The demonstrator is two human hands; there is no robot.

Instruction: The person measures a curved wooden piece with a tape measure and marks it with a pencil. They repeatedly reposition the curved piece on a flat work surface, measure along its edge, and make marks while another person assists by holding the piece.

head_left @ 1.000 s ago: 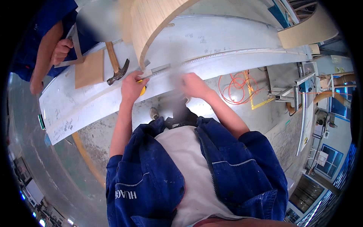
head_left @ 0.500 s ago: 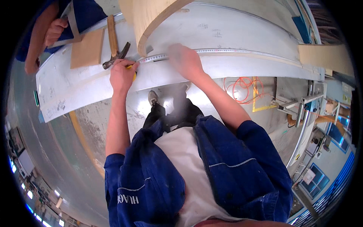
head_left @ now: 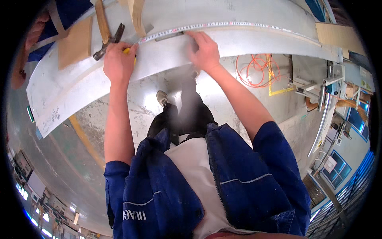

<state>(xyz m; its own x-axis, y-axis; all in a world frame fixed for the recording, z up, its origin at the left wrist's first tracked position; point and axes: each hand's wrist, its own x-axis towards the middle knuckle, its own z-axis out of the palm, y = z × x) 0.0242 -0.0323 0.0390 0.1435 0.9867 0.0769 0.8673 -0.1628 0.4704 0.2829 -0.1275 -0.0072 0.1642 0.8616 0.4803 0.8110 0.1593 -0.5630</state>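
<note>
the person leans over a long, curved grey metal sheet (head_left: pixel 167 59) that spans the view from the lower left up to the far right. a tape measure blade (head_left: pixel 223 26) lies stretched along the sheet's upper edge, running from beside the left hand out toward the right.

the left hand (head_left: pixel 118 61) is closed in a fist around the yellow tape measure case (head_left: pixel 128 51), of which only a sliver shows between the fingers; the hand rests on the sheet at the near end of the blade. the right hand (head_left: pixel 205 49) lies flat and spread, fingers pressing down on the sheet just below the blade, holding nothing that i can see; whether the fingertips actually touch the blade i cannot tell.

just beyond the left hand a claw hammer (head_left: pixel 106 30) with a wooden handle lies on the sheet, its dark head nearly touching the knuckles. to its left sits a flat brown piece of board (head_left: pixel 75 42), and a curved wooden strip (head_left: pixel 138 16) stands up just behind the tape's near end. at the far left another person's hand (head_left: pixel 38 28) and blue sleeve show at the sheet's end.

below the sheet the concrete floor (head_left: pixel 131 103) carries a yellow painted line, and a coil of orange cable (head_left: pixel 258 69) lies to the right. the person's own blue jacket (head_left: pixel 238 175) fills the foreground and hides the floor beneath it.
</note>
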